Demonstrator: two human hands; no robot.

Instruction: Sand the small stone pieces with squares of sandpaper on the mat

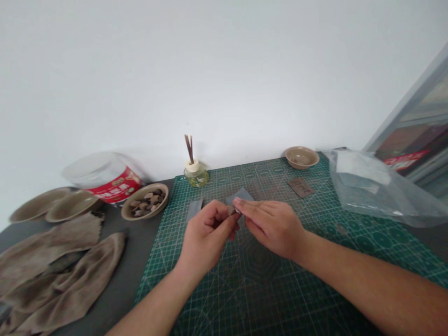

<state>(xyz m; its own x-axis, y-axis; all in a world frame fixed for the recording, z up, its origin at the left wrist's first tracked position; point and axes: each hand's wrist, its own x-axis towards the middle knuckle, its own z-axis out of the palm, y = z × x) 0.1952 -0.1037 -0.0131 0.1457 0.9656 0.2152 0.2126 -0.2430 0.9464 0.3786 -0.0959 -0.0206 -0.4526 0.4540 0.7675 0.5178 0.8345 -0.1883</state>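
Bowl of stones [142, 217] lies left of the mat [245, 280], plastic bag [378, 191] on its right.

text: none readable | red tub label [118, 189]: print too blurred

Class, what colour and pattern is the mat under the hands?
Green mat with pale grid lines; head view.

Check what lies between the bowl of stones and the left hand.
Head view: a grey strip lies on the cutting mat between the bowl of stones and the left hand, which pinches a small piece with the right hand.
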